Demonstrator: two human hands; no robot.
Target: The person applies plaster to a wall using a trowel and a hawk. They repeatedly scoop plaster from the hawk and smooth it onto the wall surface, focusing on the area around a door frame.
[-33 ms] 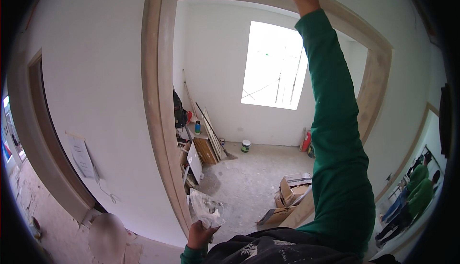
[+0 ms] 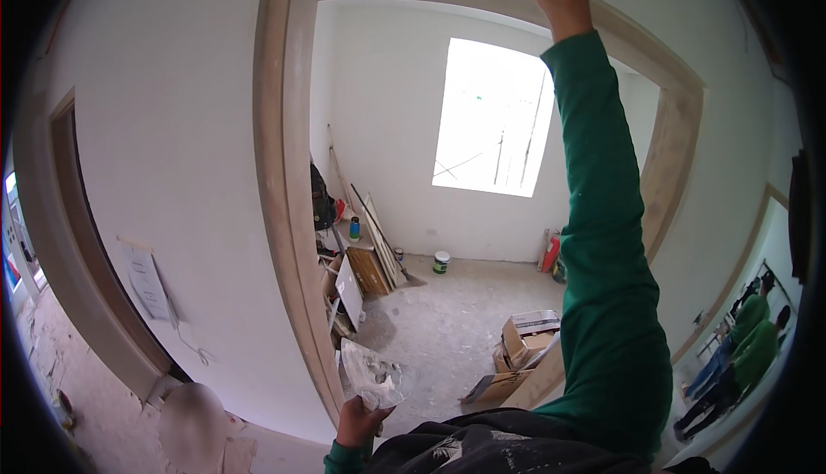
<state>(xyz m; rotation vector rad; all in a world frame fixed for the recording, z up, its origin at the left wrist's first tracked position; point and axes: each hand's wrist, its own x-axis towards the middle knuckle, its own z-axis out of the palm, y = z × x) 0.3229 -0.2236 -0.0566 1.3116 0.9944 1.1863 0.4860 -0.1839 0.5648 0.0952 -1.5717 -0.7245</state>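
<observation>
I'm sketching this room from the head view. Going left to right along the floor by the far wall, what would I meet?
Blue bottle on the low shelf → leaning wooden boards → small white bucket with a green band → red cylinder against the wall.

door frame point(image 2: 280, 181): pale unpainted wood. walls point(image 2: 172, 130): white. sleeve point(image 2: 602, 259): plain green. crumpled sheet point(image 2: 374, 377): white with grey smears. floor point(image 2: 447, 319): mottled grey. cardboard boxes point(image 2: 525, 341): brown. small bucket point(image 2: 441, 261): white with green band.
</observation>
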